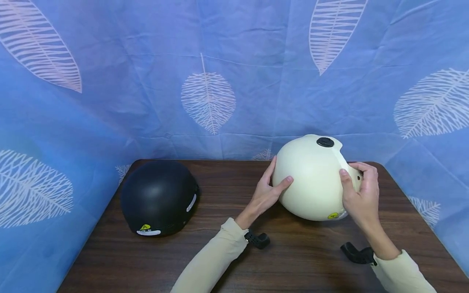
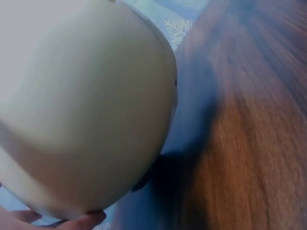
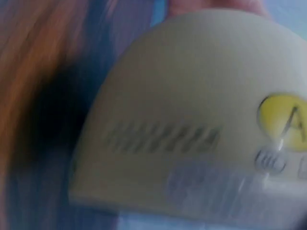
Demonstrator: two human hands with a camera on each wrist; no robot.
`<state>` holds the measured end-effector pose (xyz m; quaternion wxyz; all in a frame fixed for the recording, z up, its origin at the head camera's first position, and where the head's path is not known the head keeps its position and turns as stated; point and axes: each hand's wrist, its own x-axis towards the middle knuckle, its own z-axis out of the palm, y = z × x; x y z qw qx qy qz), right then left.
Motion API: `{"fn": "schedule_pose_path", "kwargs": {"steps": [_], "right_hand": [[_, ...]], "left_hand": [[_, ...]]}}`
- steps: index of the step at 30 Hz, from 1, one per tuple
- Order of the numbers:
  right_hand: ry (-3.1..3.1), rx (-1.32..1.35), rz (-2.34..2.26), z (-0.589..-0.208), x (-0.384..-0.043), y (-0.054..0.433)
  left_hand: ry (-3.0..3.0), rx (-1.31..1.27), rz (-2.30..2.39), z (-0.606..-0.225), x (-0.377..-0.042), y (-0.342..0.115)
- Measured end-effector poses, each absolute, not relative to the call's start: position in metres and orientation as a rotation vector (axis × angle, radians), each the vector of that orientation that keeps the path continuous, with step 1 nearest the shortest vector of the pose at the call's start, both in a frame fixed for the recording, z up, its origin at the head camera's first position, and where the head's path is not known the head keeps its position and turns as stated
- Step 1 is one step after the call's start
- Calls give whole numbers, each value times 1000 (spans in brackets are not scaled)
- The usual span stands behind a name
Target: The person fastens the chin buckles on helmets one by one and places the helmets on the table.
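Observation:
A cream helmet (image 1: 311,179) is tipped over at the right of the table, with a round black piece (image 1: 325,142) at its top. My left hand (image 1: 264,193) holds its left side, thumb on the near face and fingers round the far side. My right hand (image 1: 362,195) grips the rim on the right, its fingers hooked over the edge and the thumb on the outer shell. The smooth shell (image 2: 96,105) fills much of the left wrist view. A yellow sticker (image 3: 285,122) with an "A" shows in the blurred right wrist view. The helmet's inside is hidden.
A black helmet (image 1: 157,195) stands dome up on the left of the dark wooden table (image 1: 220,252). Blue cloth (image 1: 249,101) with white leaf prints hangs behind and along both sides.

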<state>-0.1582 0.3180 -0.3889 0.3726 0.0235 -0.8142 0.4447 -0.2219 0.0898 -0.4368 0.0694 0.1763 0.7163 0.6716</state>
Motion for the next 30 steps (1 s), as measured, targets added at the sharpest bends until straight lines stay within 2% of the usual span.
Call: {"fn": "schedule_pose_path", "kwargs": {"steps": [6,10,18,30], "right_hand": [[-2187,358,773,-380,-160,327],[-2290,463,657,-374,-159,331],[-2580,353,554,-363,-155,330],[-2709,209,949,-358,-152,350]], "left_hand": [[2227,535,2008,-429,-221,90],[2273,519,1980,-423,-219,91],[2351,474,1935,-412,-212,98],[2187,534,1972,-419,-214,94]]}}
